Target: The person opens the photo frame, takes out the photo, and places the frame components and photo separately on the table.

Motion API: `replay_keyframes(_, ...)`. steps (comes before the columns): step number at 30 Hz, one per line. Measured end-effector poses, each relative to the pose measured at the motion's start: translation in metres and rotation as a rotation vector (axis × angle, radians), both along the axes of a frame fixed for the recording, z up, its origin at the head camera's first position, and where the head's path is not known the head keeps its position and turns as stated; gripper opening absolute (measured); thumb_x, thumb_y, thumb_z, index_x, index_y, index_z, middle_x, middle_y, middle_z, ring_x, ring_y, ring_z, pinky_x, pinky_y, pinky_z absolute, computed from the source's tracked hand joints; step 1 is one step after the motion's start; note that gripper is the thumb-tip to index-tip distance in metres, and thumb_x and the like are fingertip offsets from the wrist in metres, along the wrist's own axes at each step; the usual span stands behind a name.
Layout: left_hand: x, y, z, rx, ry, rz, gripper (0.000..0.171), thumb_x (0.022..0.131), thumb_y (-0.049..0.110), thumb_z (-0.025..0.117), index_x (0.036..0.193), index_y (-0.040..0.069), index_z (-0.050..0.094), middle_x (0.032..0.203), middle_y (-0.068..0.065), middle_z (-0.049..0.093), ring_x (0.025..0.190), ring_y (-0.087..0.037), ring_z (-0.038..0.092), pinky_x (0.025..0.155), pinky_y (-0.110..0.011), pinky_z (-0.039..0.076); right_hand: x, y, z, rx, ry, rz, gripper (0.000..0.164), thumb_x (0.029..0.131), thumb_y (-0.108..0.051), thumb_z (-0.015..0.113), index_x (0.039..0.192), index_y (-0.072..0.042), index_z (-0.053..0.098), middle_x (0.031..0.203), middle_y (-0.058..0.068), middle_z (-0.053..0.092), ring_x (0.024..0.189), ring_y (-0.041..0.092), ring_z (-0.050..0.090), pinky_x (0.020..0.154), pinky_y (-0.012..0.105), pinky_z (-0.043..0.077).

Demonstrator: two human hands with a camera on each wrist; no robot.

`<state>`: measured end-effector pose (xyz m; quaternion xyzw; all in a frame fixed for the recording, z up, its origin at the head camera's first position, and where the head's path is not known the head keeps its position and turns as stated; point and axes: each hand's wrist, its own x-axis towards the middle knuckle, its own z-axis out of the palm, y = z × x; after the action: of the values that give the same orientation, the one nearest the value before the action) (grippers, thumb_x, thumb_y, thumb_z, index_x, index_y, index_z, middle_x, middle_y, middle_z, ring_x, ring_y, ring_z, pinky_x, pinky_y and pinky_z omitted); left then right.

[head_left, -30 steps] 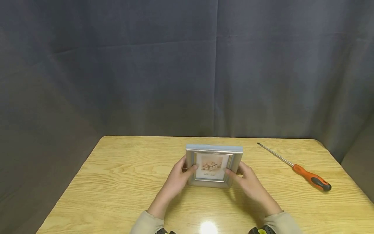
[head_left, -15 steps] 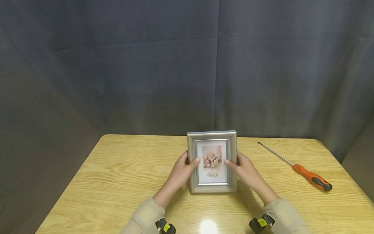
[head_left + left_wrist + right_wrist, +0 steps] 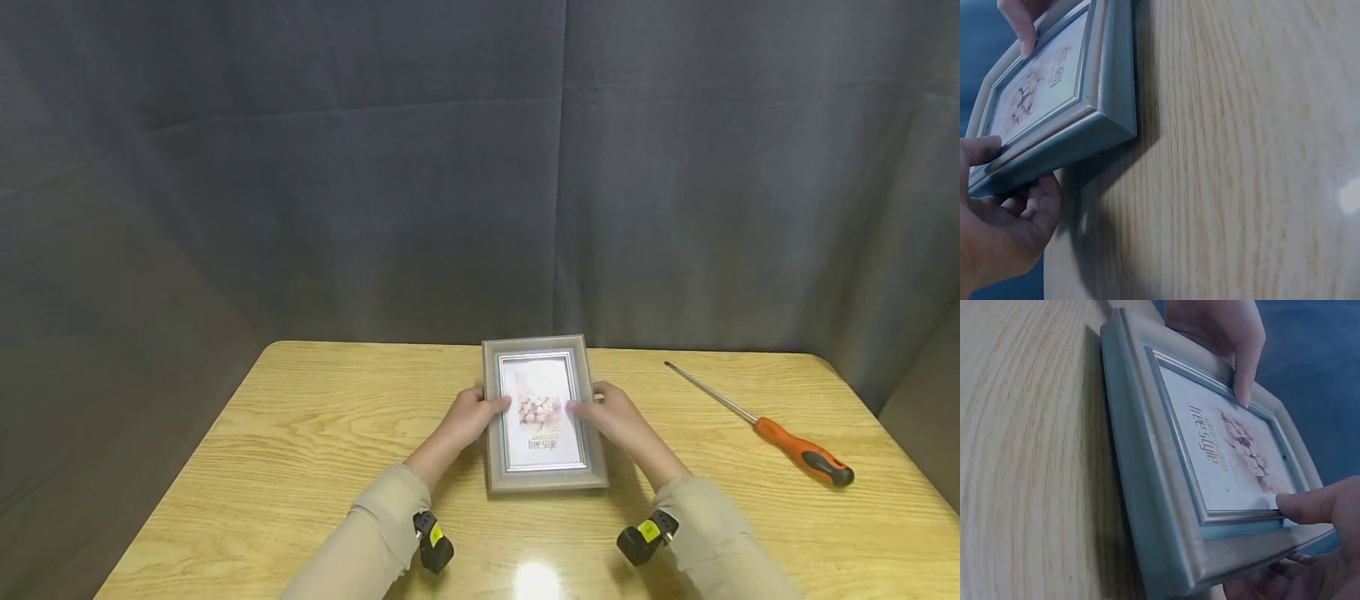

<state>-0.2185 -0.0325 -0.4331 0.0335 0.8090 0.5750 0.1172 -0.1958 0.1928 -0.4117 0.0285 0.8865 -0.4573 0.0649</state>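
Note:
A silver-grey picture frame (image 3: 495, 450) with a flower print and the words "free style" faces up toward me, tilted, near the middle of the table. My left hand (image 3: 463, 419) grips its left side, thumb on the front and fingers behind the edge, as the left wrist view shows of that hand (image 3: 1004, 231). On the opposite side my right hand (image 3: 621, 419) grips it the same way, its thumb over the inner border in the right wrist view. The frame's lower edge is close to the tabletop; whether it touches, I cannot tell. The back is hidden.
A screwdriver (image 3: 795, 446) with an orange and black handle lies at the right of the wooden table (image 3: 300, 467), its tip pointing to the back. A dark grey curtain (image 3: 420, 208) hangs behind the table's far edge.
The picture frame was tipped with its top edge toward me, then swung upright to face me, and now leans with its top slightly left. Both hands kept their grip.

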Motion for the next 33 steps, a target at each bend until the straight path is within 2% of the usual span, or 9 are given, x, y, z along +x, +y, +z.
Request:
replay_keyframes(3, -0.004, -0.001, -0.002, -0.029, -0.062, 0.012, 0.047, 0.097, 0.028, 0.056, 0.126, -0.009, 0.058, 0.101, -0.014, 0.069, 0.094, -0.026, 0.067, 0.091, -0.042, 0.052, -0.003, -0.002, -0.005, 0.006, -0.026, 0.012, 0.069, 0.095, -0.028, 0.061, 0.136, 0.021, 0.036, 0.131, 0.042, 0.047, 0.121, 0.054, 0.05, 0.099, 0.059, 0.044)
replay_keyframes(6, -0.008, -0.001, -0.004, -0.063, -0.109, 0.033, 0.05, 0.096, 0.03, 0.056, 0.126, -0.009, 0.057, 0.102, -0.014, 0.068, 0.099, -0.029, 0.065, 0.097, -0.045, 0.049, -0.006, -0.006, -0.009, -0.003, -0.033, 0.002, 0.069, 0.093, -0.028, 0.064, 0.133, 0.022, 0.039, 0.126, 0.042, 0.05, 0.116, 0.053, 0.053, 0.097, 0.058, 0.047)
replay_keyframes(11, -0.012, 0.001, -0.008, -0.056, -0.16, 0.055, 0.046, 0.094, 0.028, 0.056, 0.121, -0.009, 0.059, 0.099, -0.014, 0.067, 0.093, -0.024, 0.066, 0.091, -0.039, 0.052, -0.011, -0.011, -0.016, -0.003, -0.056, -0.034, 0.065, 0.091, -0.025, 0.068, 0.128, 0.022, 0.043, 0.119, 0.038, 0.055, 0.108, 0.047, 0.059, 0.092, 0.053, 0.052)
replay_keyframes(13, -0.012, 0.002, -0.009, -0.046, -0.156, 0.058, 0.044, 0.094, 0.026, 0.055, 0.12, -0.01, 0.059, 0.1, -0.014, 0.067, 0.093, -0.024, 0.066, 0.092, -0.038, 0.052, -0.013, -0.012, -0.019, 0.005, -0.06, -0.038, 0.065, 0.091, -0.025, 0.069, 0.128, 0.022, 0.044, 0.119, 0.038, 0.055, 0.109, 0.047, 0.059, 0.092, 0.053, 0.051)
replay_keyframes(17, -0.011, 0.005, -0.008, -0.057, -0.128, 0.064, 0.047, 0.093, 0.023, 0.054, 0.121, -0.014, 0.056, 0.105, -0.02, 0.064, 0.101, -0.032, 0.064, 0.096, -0.042, 0.051, -0.015, -0.012, -0.022, 0.019, -0.06, -0.039, 0.064, 0.091, -0.024, 0.069, 0.128, 0.023, 0.045, 0.12, 0.038, 0.055, 0.11, 0.047, 0.059, 0.093, 0.053, 0.05)
replay_keyframes(22, -0.008, 0.006, -0.006, -0.149, -0.105, 0.075, 0.057, 0.093, 0.024, 0.052, 0.129, -0.02, 0.045, 0.113, -0.027, 0.057, 0.111, -0.039, 0.057, 0.1, -0.049, 0.047, -0.015, -0.012, -0.023, 0.022, -0.07, -0.038, 0.063, 0.091, -0.023, 0.068, 0.128, 0.022, 0.046, 0.12, 0.038, 0.056, 0.109, 0.046, 0.06, 0.092, 0.052, 0.052)
replay_keyframes(28, -0.006, 0.006, -0.003, -0.255, -0.066, 0.054, 0.053, 0.093, 0.023, 0.052, 0.126, -0.019, 0.047, 0.108, -0.025, 0.057, 0.102, -0.036, 0.056, 0.095, -0.05, 0.049, -0.015, -0.011, -0.024, 0.036, -0.07, -0.031, 0.063, 0.091, -0.024, 0.068, 0.128, 0.022, 0.046, 0.119, 0.038, 0.056, 0.109, 0.046, 0.06, 0.092, 0.053, 0.051)
replay_keyframes(31, -0.004, 0.006, 0.0, -0.274, -0.046, 0.047, 0.06, 0.092, 0.021, 0.058, 0.132, -0.02, 0.041, 0.116, -0.029, 0.056, 0.108, -0.039, 0.056, 0.097, -0.052, 0.048, -0.015, -0.011, -0.024, 0.065, -0.05, -0.034, 0.066, 0.09, -0.024, 0.07, 0.13, 0.022, 0.044, 0.121, 0.039, 0.056, 0.11, 0.047, 0.059, 0.092, 0.053, 0.051)
replay_keyframes(33, -0.002, 0.007, 0.002, -0.278, -0.04, 0.041, 0.07, 0.09, 0.019, 0.061, 0.139, -0.021, 0.031, 0.126, -0.036, 0.052, 0.117, -0.045, 0.054, 0.101, -0.053, 0.045, -0.014, -0.011, -0.022, 0.086, -0.032, -0.035, 0.069, 0.089, -0.022, 0.07, 0.133, 0.021, 0.04, 0.124, 0.039, 0.054, 0.111, 0.047, 0.059, 0.092, 0.052, 0.052)
